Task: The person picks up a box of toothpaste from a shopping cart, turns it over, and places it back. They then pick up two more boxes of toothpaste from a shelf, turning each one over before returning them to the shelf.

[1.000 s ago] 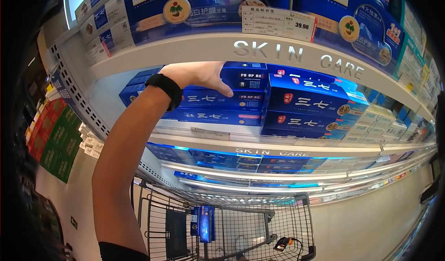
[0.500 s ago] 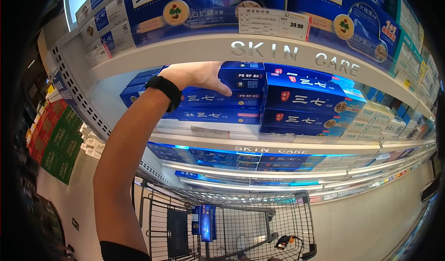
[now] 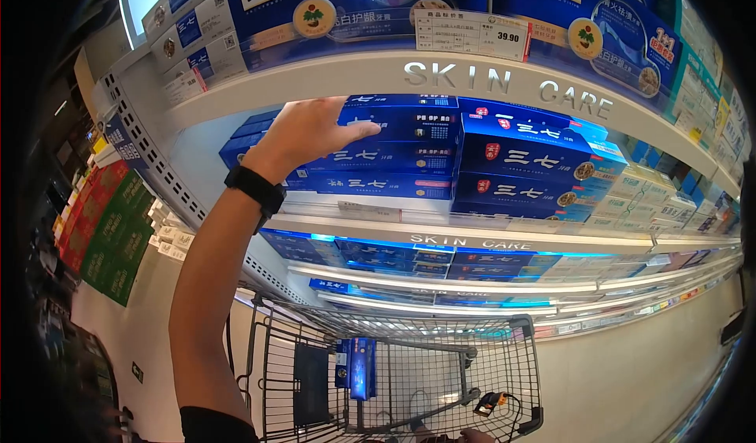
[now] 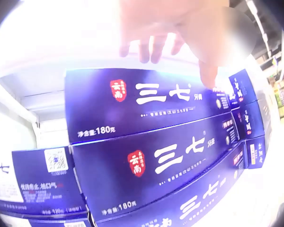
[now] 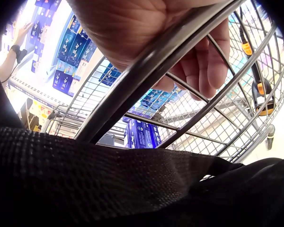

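Left hand (image 3: 311,132): fingers spread, pinching nothing visible | Uppermost blue rectangular cardboard toothpaste box (image 4: 151,99): on white shelf (image 3: 583,244), at 12 o'clock | Advice: pinch front-to-back, draw level toward 6 o'clock | Right hand (image 5: 144,35): fingers draped over grey metal cart rail (image 5: 132,85)

A black wristband (image 3: 256,190) and black sleeve (image 3: 216,425) show.

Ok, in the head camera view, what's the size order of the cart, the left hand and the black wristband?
Largest to smallest, as they look there:
1. Cart
2. Left hand
3. Black wristband
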Tool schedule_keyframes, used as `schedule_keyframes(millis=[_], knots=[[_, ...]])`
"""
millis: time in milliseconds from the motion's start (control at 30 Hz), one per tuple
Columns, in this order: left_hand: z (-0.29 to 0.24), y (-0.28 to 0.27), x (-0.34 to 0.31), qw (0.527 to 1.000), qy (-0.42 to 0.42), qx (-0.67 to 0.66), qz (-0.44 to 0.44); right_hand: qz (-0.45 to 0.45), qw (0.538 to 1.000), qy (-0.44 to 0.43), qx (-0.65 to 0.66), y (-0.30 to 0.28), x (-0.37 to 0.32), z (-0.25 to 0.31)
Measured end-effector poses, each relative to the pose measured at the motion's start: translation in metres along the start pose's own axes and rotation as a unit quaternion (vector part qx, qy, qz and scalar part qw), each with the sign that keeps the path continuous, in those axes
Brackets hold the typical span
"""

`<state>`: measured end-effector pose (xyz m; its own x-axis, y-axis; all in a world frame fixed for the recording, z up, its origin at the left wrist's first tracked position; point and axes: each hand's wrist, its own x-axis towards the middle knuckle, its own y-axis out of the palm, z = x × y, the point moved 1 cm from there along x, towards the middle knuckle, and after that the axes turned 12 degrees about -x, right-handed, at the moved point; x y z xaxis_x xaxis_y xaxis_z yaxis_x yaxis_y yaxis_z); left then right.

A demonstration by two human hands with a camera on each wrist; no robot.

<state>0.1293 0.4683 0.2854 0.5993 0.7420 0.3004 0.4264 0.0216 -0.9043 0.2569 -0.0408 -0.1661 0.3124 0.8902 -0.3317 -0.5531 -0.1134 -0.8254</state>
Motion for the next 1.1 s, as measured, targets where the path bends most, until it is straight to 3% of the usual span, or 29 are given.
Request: schedule_keyframes(millis=[67,100,200,533,700,767,800,933,1100], knots=[[0.031,0.006,-0.013,0.981,0.148,-0.005,-0.122,-0.001,1.0,-0.006,0.006,-0.004,0.0,0.004],[0.039,0.007,-0.021,0.984,0.125,-0.048,-0.118,-0.001,1.0,-0.006,0.009,-0.004,0.0,0.003],[0.053,0.016,-0.043,0.947,0.232,-0.035,-0.22,0.011,1.0,0.005,0.0,0.001,0.0,0.0],[0.054,0.021,-0.045,0.937,0.225,-0.039,-0.265,0.003,1.0,0.006,-0.015,0.014,-0.001,-0.009],[0.028,0.016,-0.014,0.986,0.098,0.001,-0.136,-0.017,1.0,0.002,0.009,0.014,0.0,-0.009],[0.005,0.004,0.004,0.999,0.02,0.021,-0.02,-0.023,1.0,0.007,0.005,0.011,0.0,-0.006],[0.016,0.009,0.023,0.934,0.116,0.334,-0.053,-0.019,1.0,0.013,0.006,0.009,0.0,-0.005],[-0.017,0.009,0.058,0.994,-0.004,0.108,0.0,-0.009,0.999,0.033,0.004,0.007,-0.001,-0.004],[-0.035,0.023,0.081,0.996,-0.071,0.051,0.0,-0.027,0.999,0.027,0.012,0.009,0.0,-0.005]])
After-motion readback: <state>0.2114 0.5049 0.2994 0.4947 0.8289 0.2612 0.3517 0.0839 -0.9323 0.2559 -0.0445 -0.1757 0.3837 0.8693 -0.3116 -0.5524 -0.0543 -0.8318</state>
